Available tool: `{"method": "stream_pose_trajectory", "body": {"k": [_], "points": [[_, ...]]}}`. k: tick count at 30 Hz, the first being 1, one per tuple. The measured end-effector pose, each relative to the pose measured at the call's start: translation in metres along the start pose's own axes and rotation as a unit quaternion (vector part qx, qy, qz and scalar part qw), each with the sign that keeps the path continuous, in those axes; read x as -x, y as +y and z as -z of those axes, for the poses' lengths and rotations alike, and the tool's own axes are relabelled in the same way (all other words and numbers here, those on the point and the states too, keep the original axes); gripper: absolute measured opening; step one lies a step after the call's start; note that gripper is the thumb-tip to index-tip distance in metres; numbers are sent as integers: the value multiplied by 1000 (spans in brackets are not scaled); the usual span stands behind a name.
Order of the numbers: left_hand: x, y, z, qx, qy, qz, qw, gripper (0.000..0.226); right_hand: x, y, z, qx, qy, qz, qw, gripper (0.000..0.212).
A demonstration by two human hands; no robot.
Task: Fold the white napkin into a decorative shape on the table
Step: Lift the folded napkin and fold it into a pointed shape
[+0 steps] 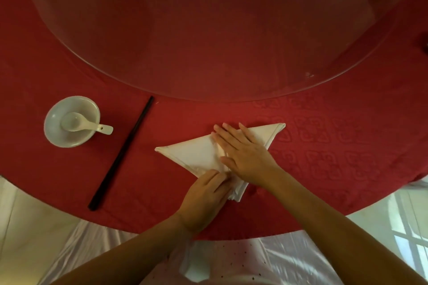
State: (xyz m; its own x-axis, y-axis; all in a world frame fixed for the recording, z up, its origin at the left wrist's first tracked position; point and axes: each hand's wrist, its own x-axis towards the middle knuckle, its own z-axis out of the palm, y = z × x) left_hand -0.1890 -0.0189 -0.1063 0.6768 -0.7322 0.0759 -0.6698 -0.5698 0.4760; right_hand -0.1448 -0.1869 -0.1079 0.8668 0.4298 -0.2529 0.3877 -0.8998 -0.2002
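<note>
The white napkin lies folded into a flat triangle on the red tablecloth, one tip pointing left and one to the upper right. My right hand presses flat on the napkin's middle and right part, fingers spread and pointing up-left. My left hand rests on the napkin's near corner, fingers curled over the gathered cloth layers at the bottom tip. The napkin's centre and lower point are partly hidden under both hands.
A pair of dark chopsticks lies diagonally to the left of the napkin. Farther left stands a white bowl with a white spoon in it. A large glass turntable covers the table's middle. The table edge curves just below my hands.
</note>
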Motion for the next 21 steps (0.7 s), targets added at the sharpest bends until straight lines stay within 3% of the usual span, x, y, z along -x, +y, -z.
{"method": "stream_pose_trajectory", "body": {"k": [6, 11, 14, 16, 18, 20, 21], "points": [[0, -1, 1, -8, -10, 2, 1000, 25, 0, 11, -7, 55, 17, -7, 998, 57], [-2, 7, 11, -1, -46, 13, 999, 29, -1, 22, -2, 36, 34, -81, 995, 58], [-9, 3, 26, 76, -51, 55, 994, 24, 4, 24, 3, -26, 68, -76, 994, 56], [-21, -8, 41, 102, -4, 101, 990, 27, 17, 24, 7, -135, 140, -118, 974, 50], [-42, -26, 53, 72, 48, 140, 986, 31, 36, 16, 11, -198, 253, -201, 926, 35], [-65, -43, 61, 41, 24, 185, 982, 31, 52, -3, 10, -204, 301, -252, 897, 17], [-73, -50, 61, 34, -13, 205, 978, 31, 57, -17, 8, -206, 285, -250, 902, 12]]}}
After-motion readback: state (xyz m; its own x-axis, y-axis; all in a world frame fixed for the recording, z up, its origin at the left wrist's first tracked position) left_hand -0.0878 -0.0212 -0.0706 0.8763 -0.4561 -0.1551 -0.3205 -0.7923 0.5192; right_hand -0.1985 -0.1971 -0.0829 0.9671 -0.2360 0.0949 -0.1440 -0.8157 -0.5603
